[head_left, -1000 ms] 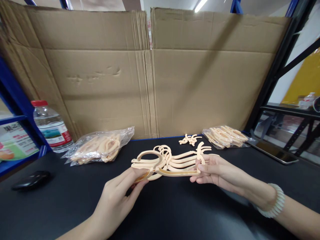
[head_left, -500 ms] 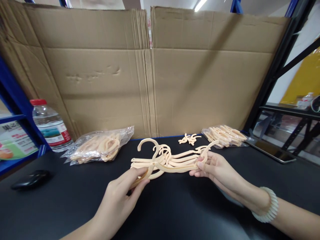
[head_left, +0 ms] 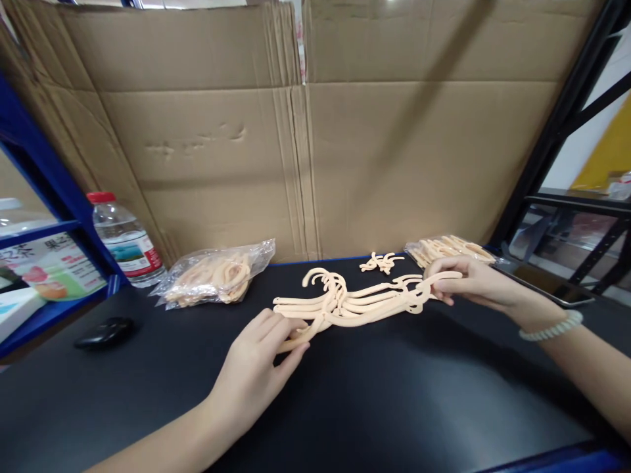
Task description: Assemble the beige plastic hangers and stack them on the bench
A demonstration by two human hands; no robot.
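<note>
While left hand (head_left: 261,355) pinches hanger (head_left: 367,320), right hand (head_left: 470,281) curls at its end, grip unclear.

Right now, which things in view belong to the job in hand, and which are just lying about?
Likely part of the job:
hanger in the left hand
stacked hangers
small loose pieces
left bag of pale parts
right bag

Apparently just lying about:
red-capped bottle
black mouse
dark flat device

I see the left arm (head_left: 187,440) bare; at the frame's right, the right arm (head_left: 589,361) wears a pale, closely ridged bracelet (head_left: 552,328) around its wrist.
</note>
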